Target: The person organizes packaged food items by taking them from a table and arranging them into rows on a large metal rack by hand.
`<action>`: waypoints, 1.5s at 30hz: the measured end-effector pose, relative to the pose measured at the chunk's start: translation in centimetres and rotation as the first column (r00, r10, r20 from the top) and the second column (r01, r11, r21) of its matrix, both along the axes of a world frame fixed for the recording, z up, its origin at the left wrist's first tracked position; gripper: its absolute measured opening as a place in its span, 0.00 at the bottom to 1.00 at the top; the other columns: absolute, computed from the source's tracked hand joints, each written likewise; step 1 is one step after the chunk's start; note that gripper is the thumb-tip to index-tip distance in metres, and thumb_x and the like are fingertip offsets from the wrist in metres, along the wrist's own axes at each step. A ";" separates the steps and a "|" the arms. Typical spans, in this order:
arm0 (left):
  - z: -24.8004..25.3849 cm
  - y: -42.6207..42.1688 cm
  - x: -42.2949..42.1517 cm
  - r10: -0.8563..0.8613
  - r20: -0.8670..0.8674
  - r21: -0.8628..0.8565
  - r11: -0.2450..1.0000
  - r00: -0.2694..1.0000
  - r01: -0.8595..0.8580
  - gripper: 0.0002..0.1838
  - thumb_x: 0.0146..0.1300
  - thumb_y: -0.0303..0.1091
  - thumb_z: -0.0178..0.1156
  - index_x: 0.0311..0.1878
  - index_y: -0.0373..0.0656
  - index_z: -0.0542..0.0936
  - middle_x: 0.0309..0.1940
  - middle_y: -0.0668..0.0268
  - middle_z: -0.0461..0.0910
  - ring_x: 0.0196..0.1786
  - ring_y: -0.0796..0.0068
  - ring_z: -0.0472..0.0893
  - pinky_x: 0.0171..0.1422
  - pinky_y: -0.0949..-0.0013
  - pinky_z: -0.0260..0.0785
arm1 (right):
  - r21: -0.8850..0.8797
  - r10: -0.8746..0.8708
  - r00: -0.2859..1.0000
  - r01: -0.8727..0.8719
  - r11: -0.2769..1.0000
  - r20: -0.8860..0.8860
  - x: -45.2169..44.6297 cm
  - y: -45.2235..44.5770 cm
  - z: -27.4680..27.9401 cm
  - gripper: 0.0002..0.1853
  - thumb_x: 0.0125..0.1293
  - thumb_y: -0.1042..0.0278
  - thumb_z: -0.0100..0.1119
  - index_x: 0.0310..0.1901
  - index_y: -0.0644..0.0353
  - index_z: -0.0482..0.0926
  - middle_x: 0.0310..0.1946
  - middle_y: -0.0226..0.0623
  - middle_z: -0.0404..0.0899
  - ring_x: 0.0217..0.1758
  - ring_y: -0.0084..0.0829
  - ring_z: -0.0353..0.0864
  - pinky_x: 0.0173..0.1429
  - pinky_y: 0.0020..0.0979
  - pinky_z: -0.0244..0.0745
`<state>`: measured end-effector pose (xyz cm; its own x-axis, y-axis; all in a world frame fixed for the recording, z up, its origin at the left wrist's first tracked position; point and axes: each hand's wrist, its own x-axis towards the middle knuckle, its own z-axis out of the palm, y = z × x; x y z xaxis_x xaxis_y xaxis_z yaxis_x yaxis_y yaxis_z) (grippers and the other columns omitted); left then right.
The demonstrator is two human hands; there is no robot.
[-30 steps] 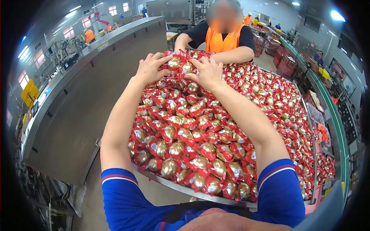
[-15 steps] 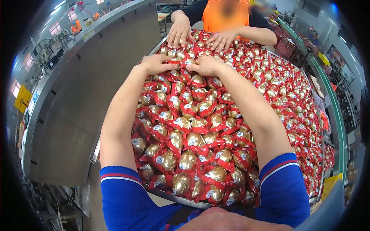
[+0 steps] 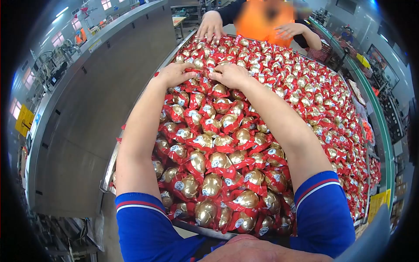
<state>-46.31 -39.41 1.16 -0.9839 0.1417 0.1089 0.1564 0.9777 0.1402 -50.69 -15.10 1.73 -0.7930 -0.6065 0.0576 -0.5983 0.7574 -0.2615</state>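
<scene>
Round gold pieces in red-and-clear wrappers [image 3: 211,185] fill a wide metal-edged tray [image 3: 109,168], heaped against one another; many bear a small white label. Both my arms reach to the far left part of the heap. My left hand [image 3: 173,74] rests on the wrapped pieces there, thumb and fingers apart and pointing right. Facing it, a short gap away, my right hand [image 3: 232,75] lies over the pieces with its thumb spread from its fingers. Some fingertips are hidden among the wrappers. Neither hand appears to grip a single piece.
Across the tray stands a co-worker in an orange vest [image 3: 262,24], one hand [image 3: 211,26] on the far edge of the heap, the other [image 3: 291,31] raised. A tall metal panel [image 3: 100,100] borders the left. A green-edged conveyor [image 3: 384,139] runs along the right.
The co-worker's hand at the right has lifted off the pieces and moved right; their other hand has drawn back slightly. My hands stay on the heap, a little farther apart in places.
</scene>
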 end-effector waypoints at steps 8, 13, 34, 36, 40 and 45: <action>-0.5 1.1 0.7 0.104 -0.102 -0.134 0.984 0.989 -0.118 0.20 0.70 0.59 0.53 0.63 0.74 0.78 0.60 0.67 0.75 0.69 0.63 0.69 0.67 0.40 0.58 | 0.110 -0.176 0.984 0.172 0.979 0.028 1.3 -1.6 0.4 0.28 0.73 0.38 0.44 0.57 0.50 0.83 0.58 0.42 0.80 0.62 0.45 0.80 0.68 0.60 0.64; 0.3 1.7 1.4 0.096 -0.261 -0.141 0.981 0.961 -0.136 0.19 0.66 0.54 0.60 0.57 0.63 0.80 0.57 0.65 0.76 0.65 0.60 0.73 0.62 0.43 0.65 | -0.041 -0.225 0.961 0.221 0.974 -0.159 2.4 -1.6 -0.5 0.25 0.73 0.39 0.46 0.60 0.44 0.80 0.65 0.41 0.69 0.66 0.49 0.73 0.68 0.65 0.58; 14.2 -0.2 21.5 -0.083 -0.367 0.255 0.949 0.926 0.186 0.23 0.71 0.42 0.57 0.65 0.42 0.75 0.62 0.55 0.76 0.65 0.58 0.75 0.69 0.58 0.67 | 0.123 0.155 0.976 -0.137 0.983 -0.155 2.8 -1.7 -0.5 0.37 0.68 0.28 0.45 0.71 0.42 0.69 0.74 0.36 0.62 0.75 0.45 0.64 0.70 0.69 0.54; 12.9 1.2 28.2 -0.116 -0.476 0.271 0.924 0.872 0.271 0.21 0.69 0.40 0.58 0.62 0.40 0.77 0.60 0.54 0.77 0.65 0.54 0.76 0.69 0.55 0.67 | 0.218 0.144 0.971 -0.101 0.971 -0.189 3.5 -2.5 0.4 0.36 0.69 0.29 0.46 0.71 0.42 0.69 0.73 0.37 0.63 0.74 0.46 0.64 0.70 0.70 0.54; 5.5 3.1 38.6 0.001 -0.514 0.302 0.936 0.858 0.179 0.22 0.64 0.38 0.64 0.60 0.41 0.79 0.61 0.51 0.77 0.66 0.50 0.75 0.68 0.54 0.68 | -0.015 0.144 0.938 -0.157 0.987 -0.314 6.4 -2.5 1.9 0.33 0.68 0.35 0.53 0.70 0.41 0.68 0.72 0.40 0.64 0.73 0.46 0.65 0.68 0.67 0.60; -4.2 5.9 40.8 0.168 -0.548 0.275 0.961 0.820 -0.013 0.21 0.60 0.34 0.62 0.57 0.42 0.81 0.58 0.59 0.79 0.62 0.54 0.75 0.69 0.53 0.61 | 0.355 0.446 0.890 -0.387 0.851 -0.097 12.7 -2.8 3.3 0.36 0.66 0.34 0.57 0.72 0.37 0.67 0.71 0.35 0.66 0.71 0.41 0.70 0.69 0.61 0.64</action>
<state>-5.50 -33.55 -3.03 -0.7458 -0.0525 0.6641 0.1957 0.9356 0.2937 -37.95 -17.90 5.04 -0.4570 -0.8854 -0.0848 -0.8887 0.4506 0.0840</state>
